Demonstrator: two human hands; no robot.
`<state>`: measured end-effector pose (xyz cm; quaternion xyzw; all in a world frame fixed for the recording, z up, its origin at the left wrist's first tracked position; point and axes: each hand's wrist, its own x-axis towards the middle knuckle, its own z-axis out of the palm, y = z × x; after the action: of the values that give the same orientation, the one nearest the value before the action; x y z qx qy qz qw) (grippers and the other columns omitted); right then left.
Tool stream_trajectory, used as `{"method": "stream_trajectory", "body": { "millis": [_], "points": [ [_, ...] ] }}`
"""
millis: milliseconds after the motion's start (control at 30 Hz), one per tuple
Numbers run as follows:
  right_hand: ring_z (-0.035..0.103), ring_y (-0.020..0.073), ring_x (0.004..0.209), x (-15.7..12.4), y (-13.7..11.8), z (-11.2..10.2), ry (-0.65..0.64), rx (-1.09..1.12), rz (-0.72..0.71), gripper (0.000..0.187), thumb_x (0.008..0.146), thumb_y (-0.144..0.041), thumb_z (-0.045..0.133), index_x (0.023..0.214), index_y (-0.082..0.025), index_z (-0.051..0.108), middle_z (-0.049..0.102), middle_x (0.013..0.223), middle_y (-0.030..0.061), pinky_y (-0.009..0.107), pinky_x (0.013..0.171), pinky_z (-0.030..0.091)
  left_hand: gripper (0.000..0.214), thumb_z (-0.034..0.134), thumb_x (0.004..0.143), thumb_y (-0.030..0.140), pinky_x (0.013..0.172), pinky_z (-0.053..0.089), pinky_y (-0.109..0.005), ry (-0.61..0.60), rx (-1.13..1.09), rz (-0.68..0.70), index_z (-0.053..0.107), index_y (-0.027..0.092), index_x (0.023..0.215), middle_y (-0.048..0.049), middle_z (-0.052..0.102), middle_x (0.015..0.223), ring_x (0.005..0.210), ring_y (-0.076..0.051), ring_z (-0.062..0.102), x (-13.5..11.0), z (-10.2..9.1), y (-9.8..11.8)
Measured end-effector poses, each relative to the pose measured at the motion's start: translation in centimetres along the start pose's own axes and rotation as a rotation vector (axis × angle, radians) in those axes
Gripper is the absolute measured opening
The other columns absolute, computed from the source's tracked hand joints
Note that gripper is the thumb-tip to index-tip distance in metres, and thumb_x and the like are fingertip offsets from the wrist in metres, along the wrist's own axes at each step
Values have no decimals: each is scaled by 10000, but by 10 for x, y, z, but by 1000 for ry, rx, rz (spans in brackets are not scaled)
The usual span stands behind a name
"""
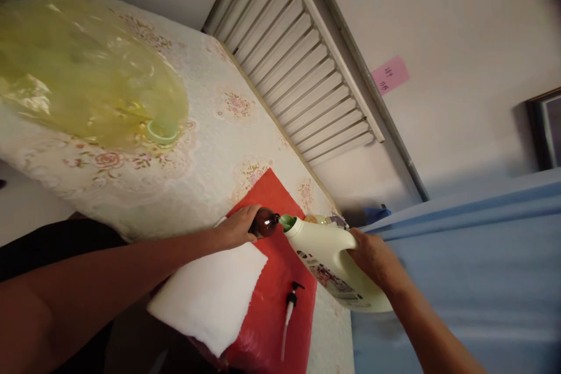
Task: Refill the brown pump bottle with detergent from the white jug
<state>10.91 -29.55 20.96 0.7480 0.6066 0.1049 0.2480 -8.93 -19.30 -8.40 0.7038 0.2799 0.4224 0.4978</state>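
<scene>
My left hand (239, 226) is wrapped round a small brown bottle (265, 223) that stands on a red mat (272, 304). My right hand (370, 256) grips the handle of a big cream jug (326, 254) with a flowered label. The jug is tilted, and its green spout (287, 221) sits right against the brown bottle's mouth. A pump dispenser top (289, 310) with its long tube lies loose on the red mat, below the jug. A white cloth (210, 295) lies partly over the mat, under my left forearm.
The table has a floral cover (210, 146). A large yellow translucent bag (83, 70) lies at its far left. Behind are a slatted radiator (298, 64) and a wall with a pink note (390, 75). A blue sheet (473, 269) fills the right side.
</scene>
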Motion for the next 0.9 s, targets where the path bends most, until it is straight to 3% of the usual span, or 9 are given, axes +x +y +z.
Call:
{"method": "stream_trajectory", "body": {
  "millis": [900],
  "points": [
    [667,186,779,-1,-2,-3,-32,-29,18,145,855,-164,518,935,-196,634,729,863,81,242,614,310,762,735,587,120,979,447,-441,15,57,-24,499,279,1294,-71,595,1253,1189,-329,542,-1,2,-4]
  ]
}}
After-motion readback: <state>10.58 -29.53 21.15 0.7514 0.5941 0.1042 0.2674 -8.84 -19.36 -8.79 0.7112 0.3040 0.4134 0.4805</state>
